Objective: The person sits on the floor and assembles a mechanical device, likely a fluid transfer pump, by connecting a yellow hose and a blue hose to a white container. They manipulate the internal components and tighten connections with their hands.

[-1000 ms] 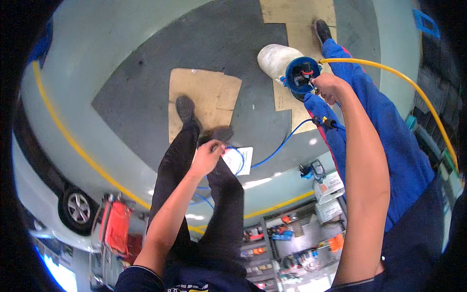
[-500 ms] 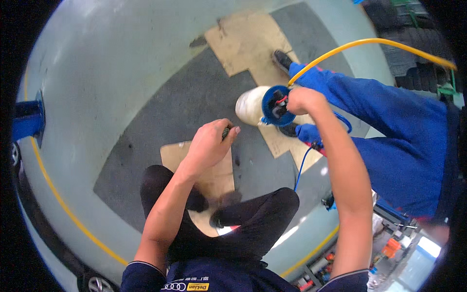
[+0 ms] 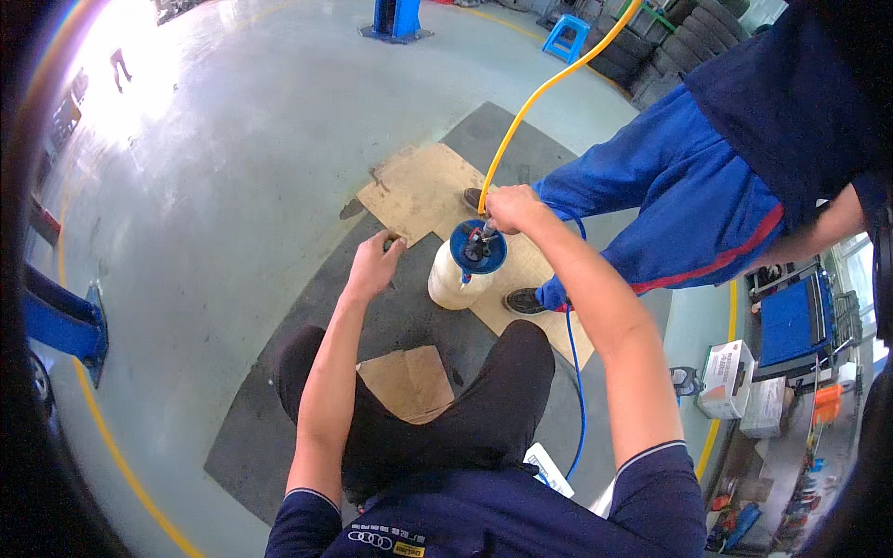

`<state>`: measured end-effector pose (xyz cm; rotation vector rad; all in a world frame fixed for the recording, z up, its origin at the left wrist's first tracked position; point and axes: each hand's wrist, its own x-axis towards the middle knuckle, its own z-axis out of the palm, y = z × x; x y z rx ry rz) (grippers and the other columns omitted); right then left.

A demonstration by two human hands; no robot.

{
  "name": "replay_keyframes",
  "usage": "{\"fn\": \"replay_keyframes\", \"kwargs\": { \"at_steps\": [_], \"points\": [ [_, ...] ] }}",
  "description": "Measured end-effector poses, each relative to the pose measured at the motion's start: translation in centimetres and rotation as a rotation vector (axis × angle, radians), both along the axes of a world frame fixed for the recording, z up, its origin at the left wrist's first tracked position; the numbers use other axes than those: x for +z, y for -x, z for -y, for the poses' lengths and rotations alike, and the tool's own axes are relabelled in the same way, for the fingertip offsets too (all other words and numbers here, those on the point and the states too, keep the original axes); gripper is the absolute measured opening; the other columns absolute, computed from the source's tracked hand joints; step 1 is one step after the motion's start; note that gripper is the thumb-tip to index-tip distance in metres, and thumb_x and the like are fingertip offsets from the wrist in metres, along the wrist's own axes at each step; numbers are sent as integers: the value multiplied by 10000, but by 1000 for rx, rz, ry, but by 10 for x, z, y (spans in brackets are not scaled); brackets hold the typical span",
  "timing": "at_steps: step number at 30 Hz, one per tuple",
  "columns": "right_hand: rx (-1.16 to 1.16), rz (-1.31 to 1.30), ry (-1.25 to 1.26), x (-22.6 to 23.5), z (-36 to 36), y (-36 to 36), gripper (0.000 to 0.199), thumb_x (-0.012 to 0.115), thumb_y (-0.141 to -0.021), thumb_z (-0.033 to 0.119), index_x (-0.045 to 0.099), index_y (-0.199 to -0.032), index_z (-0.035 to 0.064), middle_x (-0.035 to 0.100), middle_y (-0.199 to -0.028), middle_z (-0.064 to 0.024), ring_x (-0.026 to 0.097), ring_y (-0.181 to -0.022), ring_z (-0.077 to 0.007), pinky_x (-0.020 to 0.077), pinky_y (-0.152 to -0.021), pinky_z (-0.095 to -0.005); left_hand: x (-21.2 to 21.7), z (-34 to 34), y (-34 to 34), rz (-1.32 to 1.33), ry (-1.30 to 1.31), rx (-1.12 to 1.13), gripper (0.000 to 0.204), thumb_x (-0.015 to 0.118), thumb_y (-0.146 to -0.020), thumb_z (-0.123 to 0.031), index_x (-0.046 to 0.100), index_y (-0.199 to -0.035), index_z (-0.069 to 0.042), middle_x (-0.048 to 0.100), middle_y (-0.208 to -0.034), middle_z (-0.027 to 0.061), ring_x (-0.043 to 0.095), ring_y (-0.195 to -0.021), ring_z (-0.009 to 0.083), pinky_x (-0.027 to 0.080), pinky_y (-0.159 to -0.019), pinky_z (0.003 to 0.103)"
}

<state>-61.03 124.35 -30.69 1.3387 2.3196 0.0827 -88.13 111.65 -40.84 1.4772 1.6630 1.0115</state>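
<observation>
Your legs: you are crouched low in black trousers (image 3: 446,409); a small piece of cardboard (image 3: 409,379) lies on the dark floor patch (image 3: 279,409) between your knees.
Blue hose: a thin blue hose (image 3: 577,391) runs down past your right knee from the tank.
Your left hand: your left hand (image 3: 374,265) is out over the dark patch, just left of the tank; its fingers are curled in together; you cannot tell if they hold anything.
Your right hand: your right hand (image 3: 510,208) is on top of the tank; its fingers are closed around the fittings where the yellow hose (image 3: 530,102) comes in.
Tank: the white tank (image 3: 454,279) with a blue top (image 3: 478,247) stands upright on the near edge of the big cardboard sheet (image 3: 419,191), just in front of you.
Other person: someone in blue work clothes (image 3: 679,214) stands right behind the tank; one black shoe (image 3: 526,300) is just beside it.
Far off: a blue stool (image 3: 566,35) stands near the far edge of the floor.
</observation>
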Motion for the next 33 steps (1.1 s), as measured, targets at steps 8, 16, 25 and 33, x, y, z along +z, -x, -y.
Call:
{"fn": "replay_keyframes", "kwargs": {
  "at_steps": [8, 16, 25, 33],
  "points": [
    [5, -47, -153, -6, 29, 5, 317, 873, -813, 333, 824, -1028, 106, 816, -1028, -110, 793, -989, -282, 637, -822, -425, -23, 6, -37, -124, -9, -164, 351, 768, -935, -291, 748, -1116, 8, 756, -1013, 264, 738, -980, 408, 561, -879, 468],
    [17, -99, -102, 2, 33, -2, 294, 852, -836, 351, 824, -998, 107, 817, -988, -112, 793, -965, -290, 628, -798, -438, -16, 7, -46, -262, -34, -267, 343, 739, -926, -283, 746, -1088, 19, 750, -1004, 267, 722, -988, 434, 562, -873, 499],
    [28, 16, -38, 18, 37, 20, 327, 852, -846, 370, 811, -1061, 127, 812, -1057, -103, 785, -1010, -291, 632, -850, -428, 9, 6, -37, -278, -53, -181, 331, 725, -917, -311, 754, -1051, -10, 752, -992, 260, 724, -1006, 434, 575, -882, 514],
    [2, -11, -27, 8, 30, 19, 330, 853, -845, 375, 812, -1037, 110, 809, -1034, -104, 784, -997, -300, 636, -832, -437, 3, -4, -49, -193, -79, -203, 466, 701, -884, -171, 651, -1288, 57, 656, -1299, 308, 614, -1264, 445, 490, -1096, 473]
  ]
}}
